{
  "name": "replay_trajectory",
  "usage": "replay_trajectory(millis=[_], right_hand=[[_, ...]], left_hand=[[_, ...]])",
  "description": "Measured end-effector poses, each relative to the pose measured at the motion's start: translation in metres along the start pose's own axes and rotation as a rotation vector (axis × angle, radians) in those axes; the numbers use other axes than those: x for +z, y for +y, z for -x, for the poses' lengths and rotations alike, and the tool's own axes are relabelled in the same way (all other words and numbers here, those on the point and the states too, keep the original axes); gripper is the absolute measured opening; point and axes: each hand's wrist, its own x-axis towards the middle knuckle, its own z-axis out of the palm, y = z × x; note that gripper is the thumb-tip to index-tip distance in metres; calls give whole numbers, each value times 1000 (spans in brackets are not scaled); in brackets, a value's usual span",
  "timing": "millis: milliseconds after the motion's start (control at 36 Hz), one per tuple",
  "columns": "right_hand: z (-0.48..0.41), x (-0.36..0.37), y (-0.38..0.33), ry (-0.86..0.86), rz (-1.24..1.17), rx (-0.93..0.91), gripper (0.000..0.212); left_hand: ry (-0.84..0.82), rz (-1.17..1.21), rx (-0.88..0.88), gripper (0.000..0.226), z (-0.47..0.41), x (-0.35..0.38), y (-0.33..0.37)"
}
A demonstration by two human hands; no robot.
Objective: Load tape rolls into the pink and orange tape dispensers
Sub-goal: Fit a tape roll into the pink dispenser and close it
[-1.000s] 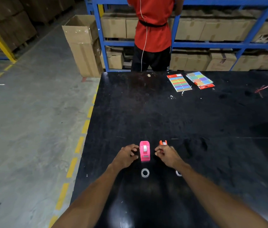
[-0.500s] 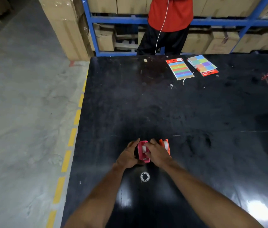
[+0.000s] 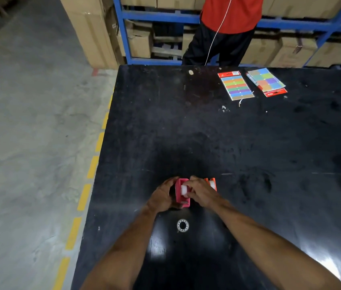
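The pink tape dispenser (image 3: 180, 193) stands on the black table (image 3: 207, 132) with a white tape roll showing in its top. My left hand (image 3: 163, 195) grips its left side. My right hand (image 3: 199, 191) is on its right side, fingers pinched at the white roll. The orange tape dispenser (image 3: 211, 183) stands just behind my right hand, mostly hidden by it. A clear tape roll (image 3: 182, 225) lies flat on the table, close in front of the pink dispenser, untouched.
Two packs of coloured sticky labels (image 3: 237, 87) (image 3: 266, 81) lie at the far side. A person in a red shirt (image 3: 228, 28) stands past the far edge, before blue shelving with cartons (image 3: 140, 42). The table's left edge drops to the concrete floor.
Both hands closed in from beside the pink dispenser onto it, and the right hand's fingers now sit on the white roll. The view tilted down.
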Motion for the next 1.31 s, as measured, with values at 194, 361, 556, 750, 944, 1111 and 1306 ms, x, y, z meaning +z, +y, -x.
replay_trajectory(millis=[194,361,556,750,944,1111,1306], right_hand=[[21,5,-1,90,21,14,19],[34,9,-10,134,-8,23,8],[52,1,-33,198,-87,-71,13],[69,6,-40,212,-174,-38,20],[91,16,-18,206,-231,16,18],[111,45,7,94,-14,210,24],[115,86,14,38,53,298,52]], left_hand=[[59,-75,37,98,20,-2,15],[216,226,12,27,48,8,30],[353,357,63,19,69,20,31],[422,384,55,23,81,29,42],[352,392,16,11,93,20,45],[321,489,-52,12,103,17,37],[298,490,-105,9,105,22,34]])
